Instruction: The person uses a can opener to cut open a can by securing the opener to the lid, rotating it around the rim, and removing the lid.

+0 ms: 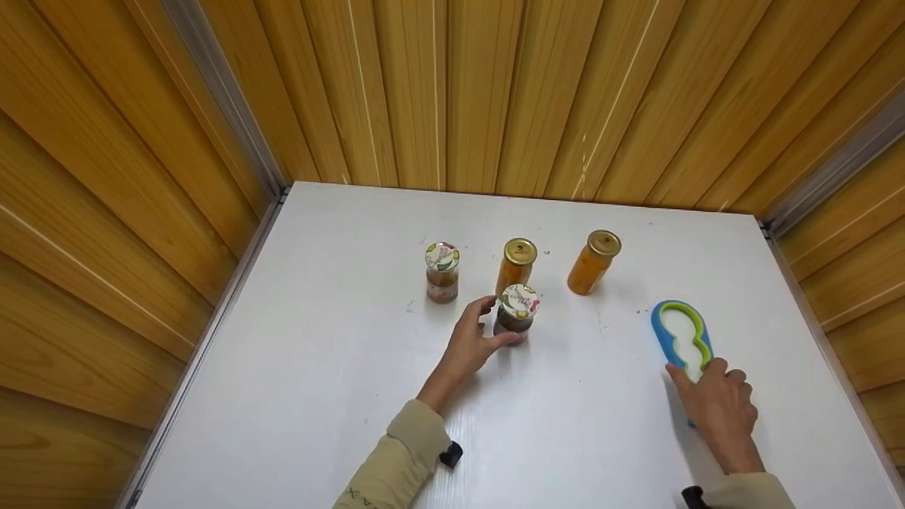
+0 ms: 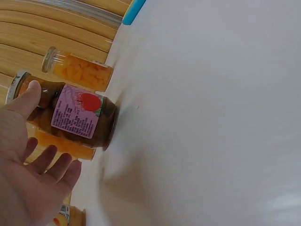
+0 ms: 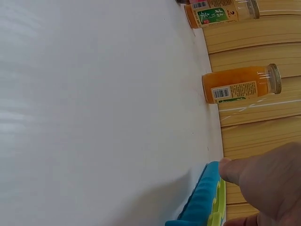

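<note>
A jar of dark contents (image 1: 514, 322) with a patterned white lid stands on the table, its pink label (image 2: 77, 111) facing the left wrist camera. My left hand (image 1: 475, 338) is around its near left side, thumb at the glass and the other fingers loosely spread. Over on the right, my right hand (image 1: 721, 406) grips the lower end of a blue and green jar opener (image 1: 664, 329). In the right wrist view my thumb lies along the opener's edge (image 3: 202, 197); its far end is out of frame there.
Behind the dark jar is a gold-lidded orange jar (image 1: 520, 253), partly hidden. Another orange jar (image 1: 594, 261) stands to its right, and a brownish jar (image 1: 442, 274) to its left. Wood-panelled walls (image 1: 481, 92) border the white table (image 1: 318, 318) at the back and sides.
</note>
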The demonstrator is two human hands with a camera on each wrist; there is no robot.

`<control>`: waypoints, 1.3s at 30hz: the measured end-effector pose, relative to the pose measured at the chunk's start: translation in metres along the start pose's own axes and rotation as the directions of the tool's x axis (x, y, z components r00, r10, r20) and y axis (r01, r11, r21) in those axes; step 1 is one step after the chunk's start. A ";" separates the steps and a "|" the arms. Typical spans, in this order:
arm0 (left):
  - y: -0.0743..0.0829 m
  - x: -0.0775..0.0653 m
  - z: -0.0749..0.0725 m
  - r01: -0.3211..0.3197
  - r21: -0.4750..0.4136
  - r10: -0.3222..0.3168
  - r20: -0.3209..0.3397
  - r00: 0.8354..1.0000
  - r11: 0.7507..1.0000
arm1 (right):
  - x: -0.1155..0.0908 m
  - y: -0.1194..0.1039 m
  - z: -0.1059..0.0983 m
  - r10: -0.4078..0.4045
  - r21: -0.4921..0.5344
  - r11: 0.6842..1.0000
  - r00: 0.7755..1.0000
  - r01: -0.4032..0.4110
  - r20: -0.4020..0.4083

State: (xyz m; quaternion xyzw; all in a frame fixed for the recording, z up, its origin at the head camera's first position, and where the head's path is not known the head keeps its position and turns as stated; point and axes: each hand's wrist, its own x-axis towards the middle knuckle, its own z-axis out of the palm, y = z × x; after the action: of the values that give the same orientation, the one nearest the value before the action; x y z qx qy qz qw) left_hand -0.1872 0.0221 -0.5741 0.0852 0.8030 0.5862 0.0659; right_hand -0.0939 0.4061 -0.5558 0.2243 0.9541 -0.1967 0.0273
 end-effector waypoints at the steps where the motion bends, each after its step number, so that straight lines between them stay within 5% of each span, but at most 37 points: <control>1: 0.000 0.000 0.002 0.000 0.003 0.000 -0.003 1.000 1.000 | 0.000 0.000 0.002 -0.002 -0.001 1.000 1.000 0.002 0.002; 13: -0.002 0.007 0.025 -0.018 -0.047 0.017 -0.023 1.000 0.999 | -0.005 0.005 0.016 -0.056 -0.068 0.996 0.998 0.054 -0.038; 26: -0.003 0.011 0.034 -0.082 -0.062 0.076 -0.100 0.992 0.995 | -0.005 0.004 0.024 -0.051 0.003 0.999 0.991 0.052 -0.125; 39: -0.005 0.008 0.035 -0.017 -0.100 0.012 -0.052 0.999 0.995 | -0.011 0.001 0.026 0.000 0.092 0.996 0.989 0.013 -0.149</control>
State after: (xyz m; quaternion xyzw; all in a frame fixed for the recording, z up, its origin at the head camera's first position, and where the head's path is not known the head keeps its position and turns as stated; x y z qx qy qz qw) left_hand -0.1885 0.0551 -0.5892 0.0724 0.7732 0.6284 0.0452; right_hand -0.0843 0.3921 -0.5783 0.2362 0.9440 -0.2237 -0.0549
